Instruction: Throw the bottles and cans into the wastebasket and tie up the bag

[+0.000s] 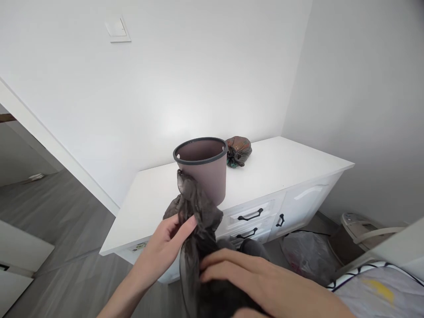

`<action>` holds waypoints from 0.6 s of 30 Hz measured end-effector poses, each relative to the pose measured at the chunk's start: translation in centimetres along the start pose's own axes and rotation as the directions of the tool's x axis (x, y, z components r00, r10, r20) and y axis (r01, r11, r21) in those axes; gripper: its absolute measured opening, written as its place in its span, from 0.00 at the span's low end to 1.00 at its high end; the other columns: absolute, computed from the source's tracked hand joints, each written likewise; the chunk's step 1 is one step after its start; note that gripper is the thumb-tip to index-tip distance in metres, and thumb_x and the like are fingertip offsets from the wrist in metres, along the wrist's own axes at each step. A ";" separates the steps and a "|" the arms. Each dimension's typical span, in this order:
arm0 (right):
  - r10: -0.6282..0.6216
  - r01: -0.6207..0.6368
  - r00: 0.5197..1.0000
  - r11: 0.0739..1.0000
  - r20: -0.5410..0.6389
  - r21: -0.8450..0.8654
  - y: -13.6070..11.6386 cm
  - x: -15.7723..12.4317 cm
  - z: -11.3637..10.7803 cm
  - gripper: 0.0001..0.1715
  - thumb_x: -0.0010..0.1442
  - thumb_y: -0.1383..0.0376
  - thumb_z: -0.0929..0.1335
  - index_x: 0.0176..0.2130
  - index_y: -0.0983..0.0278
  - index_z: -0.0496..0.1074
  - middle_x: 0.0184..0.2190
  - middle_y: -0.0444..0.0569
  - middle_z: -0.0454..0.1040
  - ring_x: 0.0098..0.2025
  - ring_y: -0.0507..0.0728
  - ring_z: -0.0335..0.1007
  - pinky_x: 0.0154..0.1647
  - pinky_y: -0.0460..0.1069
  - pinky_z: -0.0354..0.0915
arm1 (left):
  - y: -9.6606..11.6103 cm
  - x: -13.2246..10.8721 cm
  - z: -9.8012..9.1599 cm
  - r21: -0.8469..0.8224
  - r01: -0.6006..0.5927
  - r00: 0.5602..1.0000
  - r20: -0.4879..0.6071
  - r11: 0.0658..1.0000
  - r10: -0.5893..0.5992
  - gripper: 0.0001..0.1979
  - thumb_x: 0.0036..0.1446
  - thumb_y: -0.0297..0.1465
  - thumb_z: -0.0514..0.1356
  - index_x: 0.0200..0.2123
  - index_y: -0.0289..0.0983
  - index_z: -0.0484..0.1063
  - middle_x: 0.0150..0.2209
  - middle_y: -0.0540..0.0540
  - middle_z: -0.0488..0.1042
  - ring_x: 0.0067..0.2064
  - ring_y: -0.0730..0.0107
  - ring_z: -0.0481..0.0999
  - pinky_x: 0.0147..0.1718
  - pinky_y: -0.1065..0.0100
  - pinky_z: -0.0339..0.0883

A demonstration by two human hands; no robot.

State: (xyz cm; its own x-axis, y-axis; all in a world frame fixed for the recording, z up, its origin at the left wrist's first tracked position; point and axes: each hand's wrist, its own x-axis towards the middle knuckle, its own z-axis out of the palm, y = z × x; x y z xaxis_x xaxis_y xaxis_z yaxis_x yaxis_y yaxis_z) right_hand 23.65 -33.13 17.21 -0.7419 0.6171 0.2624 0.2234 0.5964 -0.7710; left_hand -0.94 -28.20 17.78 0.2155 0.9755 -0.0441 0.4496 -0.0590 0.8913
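Note:
A thin black garbage bag (202, 221) hangs gathered between my two hands, in front of the white cabinet. My left hand (172, 240) pinches its upper part between thumb and fingers. Lower and to the right, my right hand (241, 274) is closed around the bag's lower part; its thumb is partly out of the picture. Just behind the bag stands a mauve trash can (212, 174) with a dark rim, upright on the cabinet top. The bag covers part of the can's front. Right of the can lies a knotted, filled dark bag (239, 151).
The white cabinet (265, 172) has drawers and a door with black handles. At the lower right, a clear plastic bag (308, 251) and a brown bin-like container (351, 238) sit on the floor beside a padded fabric edge (380, 287). A light switch (117, 28) is on the wall.

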 end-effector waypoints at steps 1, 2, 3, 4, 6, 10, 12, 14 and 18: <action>0.026 -0.026 0.999 1.000 -0.026 -0.004 0.3 0.0 0.1 0.23 0.72 0.58 0.68 0.64 0.51 0.71 0.64 0.46 0.73 0.61 0.57 0.73 0.60 0.47 0.69 | -0.4 -0.3 -0.5 -0.015 -0.012 0.999 -0.035 1.000 0.012 0.20 0.67 0.49 0.58 0.38 0.37 0.75 0.36 0.46 0.79 0.41 0.59 0.76 0.41 0.65 0.72; 0.053 -0.054 0.997 0.998 -0.061 -0.015 0.7 0.1 0.4 0.24 0.73 0.58 0.66 0.66 0.51 0.68 0.66 0.46 0.70 0.63 0.58 0.72 0.61 0.48 0.69 | -0.6 -0.7 -1.0 -0.026 -0.024 0.997 -0.072 0.999 0.022 0.20 0.66 0.49 0.59 0.38 0.37 0.76 0.35 0.46 0.79 0.41 0.60 0.76 0.40 0.66 0.72; 0.078 -0.081 0.992 0.996 -0.101 -0.025 1.0 0.2 0.7 0.25 0.74 0.58 0.64 0.68 0.51 0.66 0.68 0.47 0.68 0.64 0.58 0.71 0.60 0.49 0.69 | -0.6 -1.0 -1.4 -0.028 -0.033 0.994 -0.107 0.999 0.030 0.20 0.66 0.48 0.59 0.38 0.37 0.76 0.34 0.46 0.79 0.39 0.60 0.76 0.38 0.66 0.72; 0.107 -0.112 0.984 0.993 -0.144 -0.032 1.3 0.4 1.2 0.26 0.75 0.58 0.64 0.68 0.51 0.64 0.69 0.49 0.66 0.64 0.59 0.71 0.59 0.50 0.70 | -0.4 -1.4 -1.7 -0.020 -0.037 0.991 -0.132 0.999 0.034 0.19 0.65 0.48 0.60 0.36 0.37 0.76 0.33 0.47 0.78 0.37 0.62 0.75 0.36 0.67 0.71; 0.162 -0.171 0.959 0.985 -0.232 -0.021 1.7 1.0 2.1 0.26 0.74 0.57 0.64 0.68 0.53 0.63 0.68 0.51 0.67 0.60 0.59 0.74 0.54 0.50 0.72 | 0.4 -2.0 -1.9 0.029 -0.043 0.988 -0.149 0.999 0.047 0.20 0.63 0.48 0.61 0.32 0.37 0.75 0.30 0.48 0.76 0.34 0.64 0.73 0.32 0.69 0.69; 0.265 -0.257 0.911 0.964 -0.316 0.066 2.1 2.7 3.5 0.26 0.68 0.55 0.70 0.62 0.56 0.67 0.49 0.49 0.79 0.40 0.56 0.77 0.40 0.49 0.71 | 2.2 -3.1 -1.1 0.170 -0.085 0.991 -0.085 0.982 0.100 0.21 0.62 0.49 0.61 0.27 0.37 0.73 0.26 0.49 0.74 0.29 0.68 0.69 0.27 0.71 0.64; 0.261 -0.253 0.921 0.965 -0.290 0.064 2.1 3.5 3.9 0.16 0.65 0.56 0.73 0.51 0.57 0.72 0.38 0.44 0.80 0.34 0.54 0.75 0.36 0.48 0.67 | 2.2 -3.3 -0.8 0.237 -0.102 0.992 -0.050 0.966 0.117 0.23 0.65 0.48 0.57 0.27 0.37 0.73 0.25 0.50 0.72 0.28 0.69 0.67 0.25 0.72 0.61; 0.229 -0.229 0.930 0.973 -0.286 0.034 2.1 4.1 4.1 0.07 0.65 0.60 0.72 0.38 0.59 0.71 0.31 0.41 0.78 0.30 0.53 0.73 0.33 0.46 0.63 | 1.6 -3.5 -0.9 0.319 -0.104 0.987 -0.086 0.942 0.138 0.25 0.68 0.48 0.53 0.25 0.38 0.70 0.23 0.50 0.68 0.26 0.70 0.62 0.23 0.71 0.56; 0.251 -0.252 0.874 0.966 -0.417 0.052 2.2 3.8 3.7 0.11 0.67 0.63 0.66 0.31 0.59 0.65 0.22 0.40 0.72 0.24 0.52 0.67 0.26 0.46 0.57 | -0.4 -3.7 -2.2 0.439 -0.028 0.936 -0.303 0.898 0.178 0.27 0.68 0.50 0.54 0.22 0.40 0.57 0.20 0.53 0.55 0.23 0.73 0.52 0.21 0.69 0.48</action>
State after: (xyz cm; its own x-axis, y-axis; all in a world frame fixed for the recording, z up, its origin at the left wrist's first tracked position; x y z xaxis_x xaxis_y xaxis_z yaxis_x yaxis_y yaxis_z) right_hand 18.97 -31.35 14.42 -0.3289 0.9026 0.2777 0.3700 0.3937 -0.8415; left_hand -3.85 -31.32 18.54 0.0187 0.9671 0.2538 0.7784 -0.1734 0.6034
